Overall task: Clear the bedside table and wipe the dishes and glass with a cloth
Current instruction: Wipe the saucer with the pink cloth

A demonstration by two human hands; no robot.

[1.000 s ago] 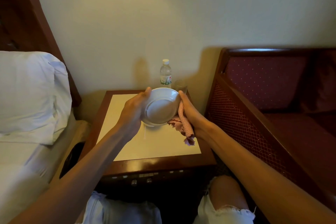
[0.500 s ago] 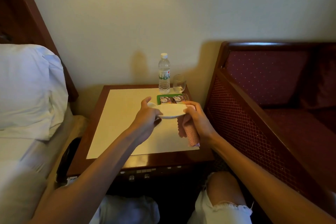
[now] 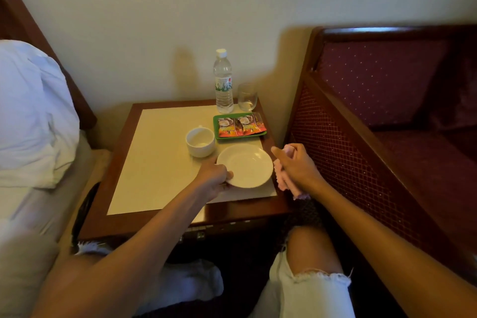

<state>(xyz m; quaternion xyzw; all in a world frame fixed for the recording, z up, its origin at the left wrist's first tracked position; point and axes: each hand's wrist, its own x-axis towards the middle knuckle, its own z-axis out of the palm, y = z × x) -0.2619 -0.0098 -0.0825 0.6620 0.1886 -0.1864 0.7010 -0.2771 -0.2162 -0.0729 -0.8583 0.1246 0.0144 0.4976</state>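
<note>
Two hands: left (image 3: 213,181) pinches saucer (image 3: 248,165) rim, right (image 3: 296,166) clutches cloth (image 3: 280,180).

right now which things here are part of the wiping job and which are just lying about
For the job: saucer, held at its rim by the left hand; cloth, gripped in the right hand; cup; glass; bedside table.
Just lying about: water bottle, green tray with sachets, pillow, sofa.
</note>
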